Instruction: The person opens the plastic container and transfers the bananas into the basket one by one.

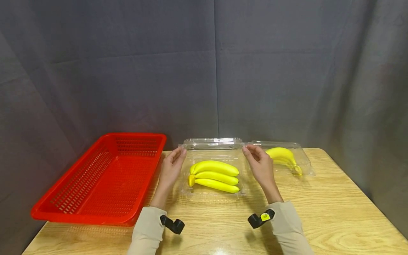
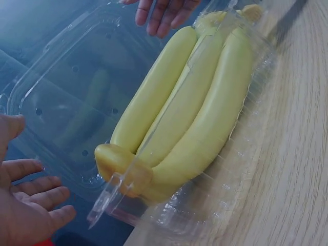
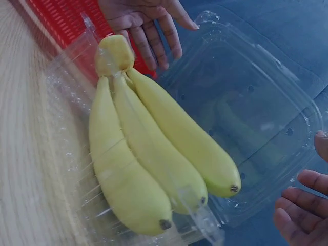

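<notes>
A bunch of yellow bananas (image 1: 214,173) lies in a clear plastic clamshell container (image 1: 210,193), its stem end to the left. The clear lid (image 1: 213,144) is raised at the back of the container. My left hand (image 1: 172,166) is at the lid's left corner, with thumb and fingers apart in the wrist views. My right hand (image 1: 259,165) is at the right corner in much the same pose, its thumb tip (image 3: 321,137) by the lid's edge. Whether the thumbs press on the plastic is hard to tell.
A red perforated basket (image 1: 127,219) stands on the left of the wooden table (image 1: 338,212). Behind my right hand, a second clear container (image 1: 306,166) holds more bananas (image 1: 282,154). A grey curtain (image 1: 216,71) hangs behind the table.
</notes>
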{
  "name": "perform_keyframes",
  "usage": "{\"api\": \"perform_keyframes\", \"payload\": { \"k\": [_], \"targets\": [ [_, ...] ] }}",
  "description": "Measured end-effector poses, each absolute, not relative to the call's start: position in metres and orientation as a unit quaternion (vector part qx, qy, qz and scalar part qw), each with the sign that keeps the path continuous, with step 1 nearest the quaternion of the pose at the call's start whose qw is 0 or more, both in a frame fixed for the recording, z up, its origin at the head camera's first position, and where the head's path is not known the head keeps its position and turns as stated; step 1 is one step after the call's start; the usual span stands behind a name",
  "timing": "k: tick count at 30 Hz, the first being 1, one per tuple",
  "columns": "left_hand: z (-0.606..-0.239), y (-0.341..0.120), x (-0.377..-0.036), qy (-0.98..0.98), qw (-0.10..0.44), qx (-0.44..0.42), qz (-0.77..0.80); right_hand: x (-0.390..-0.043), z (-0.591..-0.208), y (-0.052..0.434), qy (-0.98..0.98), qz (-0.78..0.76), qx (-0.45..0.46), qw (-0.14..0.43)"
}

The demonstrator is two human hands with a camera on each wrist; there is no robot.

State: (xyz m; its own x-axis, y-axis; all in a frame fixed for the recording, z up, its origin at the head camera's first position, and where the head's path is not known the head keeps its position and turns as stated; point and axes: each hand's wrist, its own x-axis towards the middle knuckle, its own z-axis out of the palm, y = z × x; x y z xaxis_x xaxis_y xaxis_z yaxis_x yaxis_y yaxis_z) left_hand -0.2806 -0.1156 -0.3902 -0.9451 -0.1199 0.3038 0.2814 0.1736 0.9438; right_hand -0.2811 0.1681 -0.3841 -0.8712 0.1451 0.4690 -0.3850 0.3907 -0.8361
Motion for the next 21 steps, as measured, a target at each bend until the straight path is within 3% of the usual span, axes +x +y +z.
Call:
{"api": "perform_keyframes", "payload": {
  "k": [21],
  "targets": [
    [-0.409, -0.117, -0.285, -0.764, 0.081, -0.062, -0.637, -0.284, -0.406, 0.167, -0.859, 0.478, 0.059, 0.175]
  ]
}}
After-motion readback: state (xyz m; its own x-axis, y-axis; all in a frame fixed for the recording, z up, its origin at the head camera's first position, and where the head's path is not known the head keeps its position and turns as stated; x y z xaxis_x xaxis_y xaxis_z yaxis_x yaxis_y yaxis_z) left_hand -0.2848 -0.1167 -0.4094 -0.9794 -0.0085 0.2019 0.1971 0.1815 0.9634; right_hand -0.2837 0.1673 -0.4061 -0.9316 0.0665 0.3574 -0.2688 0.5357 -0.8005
